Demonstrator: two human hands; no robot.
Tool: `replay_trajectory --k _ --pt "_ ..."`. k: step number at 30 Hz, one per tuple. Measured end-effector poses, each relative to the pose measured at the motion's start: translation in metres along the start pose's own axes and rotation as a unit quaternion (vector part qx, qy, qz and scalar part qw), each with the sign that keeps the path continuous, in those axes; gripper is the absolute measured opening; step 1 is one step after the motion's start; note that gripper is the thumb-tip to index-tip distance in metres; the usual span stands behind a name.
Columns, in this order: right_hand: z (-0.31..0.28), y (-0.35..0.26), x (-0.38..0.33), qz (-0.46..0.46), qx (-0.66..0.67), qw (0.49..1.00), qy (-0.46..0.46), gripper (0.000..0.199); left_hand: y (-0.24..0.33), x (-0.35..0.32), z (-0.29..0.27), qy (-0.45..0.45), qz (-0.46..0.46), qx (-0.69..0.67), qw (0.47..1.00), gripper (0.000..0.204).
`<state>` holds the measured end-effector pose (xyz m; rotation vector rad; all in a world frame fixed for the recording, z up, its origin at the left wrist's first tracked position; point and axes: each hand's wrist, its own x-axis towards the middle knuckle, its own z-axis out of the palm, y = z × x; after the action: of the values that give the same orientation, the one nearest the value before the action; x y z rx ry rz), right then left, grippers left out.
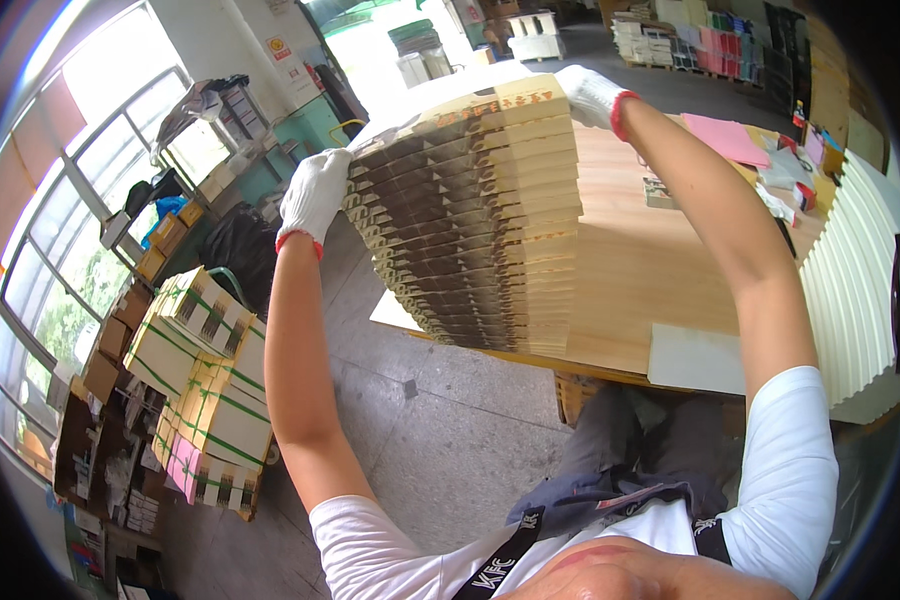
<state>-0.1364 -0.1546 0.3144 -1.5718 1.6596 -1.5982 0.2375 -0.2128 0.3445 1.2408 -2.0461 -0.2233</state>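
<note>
White shirt cloth (390, 545) is seen below both hands. Down and left of the gloved left hand (313, 195), strapped bundles (215, 415) are piled. By that hand the printed stack (470, 220) is grasped at its upper left edge, by the right hand (592, 97) at its far corner; between them, equally near, its long axis is slanted bodyward. Below the right hand, a table (660, 270) is placed.

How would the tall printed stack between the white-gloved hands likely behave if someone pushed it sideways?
The stack would probably slide apart in layers: its face shows many stepped edges and no strap, unlike the green-strapped bundles. With so many closely packed layers, apparently paper, it is likely heavy.
</note>
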Motion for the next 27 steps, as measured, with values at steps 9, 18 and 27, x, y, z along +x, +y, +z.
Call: replay_trajectory --k 9,18,27 --pt "0.009 -0.016 -0.019 0.081 0.0 0.995 -0.051 0.043 -0.026 0.005 -0.007 -0.002 0.015 -0.014 1.0 0.047" --pt "-0.056 0.018 -0.124 0.02 0.003 0.999 -0.024 0.055 0.11 -0.061 0.056 0.249 0.405 -0.087 0.875 0.049" --pt "-0.139 0.093 -0.334 0.208 0.107 0.971 -0.039 0.052 0.323 -0.18 0.216 -0.045 0.611 -0.252 0.749 0.062"
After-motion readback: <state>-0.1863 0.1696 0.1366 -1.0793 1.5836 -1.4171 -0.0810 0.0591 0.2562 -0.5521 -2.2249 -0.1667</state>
